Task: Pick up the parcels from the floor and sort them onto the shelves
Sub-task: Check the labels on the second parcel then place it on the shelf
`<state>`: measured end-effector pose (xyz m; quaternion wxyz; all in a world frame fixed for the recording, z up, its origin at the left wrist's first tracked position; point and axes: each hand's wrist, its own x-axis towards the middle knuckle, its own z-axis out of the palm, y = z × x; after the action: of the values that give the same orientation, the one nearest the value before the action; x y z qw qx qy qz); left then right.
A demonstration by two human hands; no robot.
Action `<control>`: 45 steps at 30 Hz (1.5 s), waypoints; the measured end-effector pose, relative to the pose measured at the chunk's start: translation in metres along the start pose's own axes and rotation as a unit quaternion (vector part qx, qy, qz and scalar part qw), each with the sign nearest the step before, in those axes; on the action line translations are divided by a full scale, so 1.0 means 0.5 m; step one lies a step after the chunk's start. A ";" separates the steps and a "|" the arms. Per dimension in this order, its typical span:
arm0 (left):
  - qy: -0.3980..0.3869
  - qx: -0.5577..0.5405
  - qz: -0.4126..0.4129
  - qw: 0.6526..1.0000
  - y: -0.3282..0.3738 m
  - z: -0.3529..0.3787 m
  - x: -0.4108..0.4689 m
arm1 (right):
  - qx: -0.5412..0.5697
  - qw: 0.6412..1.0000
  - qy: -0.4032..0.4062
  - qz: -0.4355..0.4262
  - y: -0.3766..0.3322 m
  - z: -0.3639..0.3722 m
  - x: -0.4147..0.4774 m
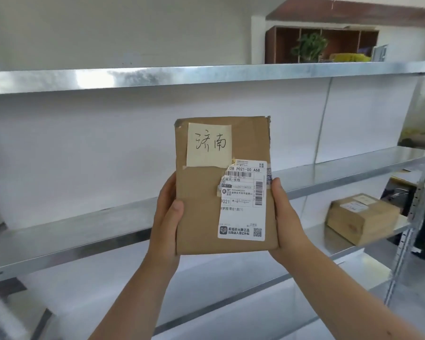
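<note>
A flat brown cardboard parcel (201, 212) is held upright in front of me. It carries a yellow handwritten note near its top and a white shipping label on its right side. My left hand (166, 222) grips its lower left edge, thumb on the front. My right hand (286, 217) grips its lower right edge. Behind the parcel runs a metal shelf rack with a top shelf (157, 78), a middle shelf (84, 239) and a lower shelf (329, 231).
Another brown box (361, 218) with labels on top lies at the right end of the lower shelf. A metal upright (415, 217) stands at the rack's right side. Beyond the top shelf are a wooden cabinet and a green plant (309, 46).
</note>
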<state>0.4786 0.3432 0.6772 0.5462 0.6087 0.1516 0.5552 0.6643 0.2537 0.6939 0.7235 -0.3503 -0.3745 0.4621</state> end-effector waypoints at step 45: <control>-0.168 -0.105 -0.067 0.978 -0.499 1.057 0.237 | -0.031 0.972 0.219 -0.081 -0.471 -1.026 0.036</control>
<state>1.0684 0.2639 0.6423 0.6607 0.6210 0.0393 0.4199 1.2092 0.1110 0.6556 0.8118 -0.4338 -0.2479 0.3023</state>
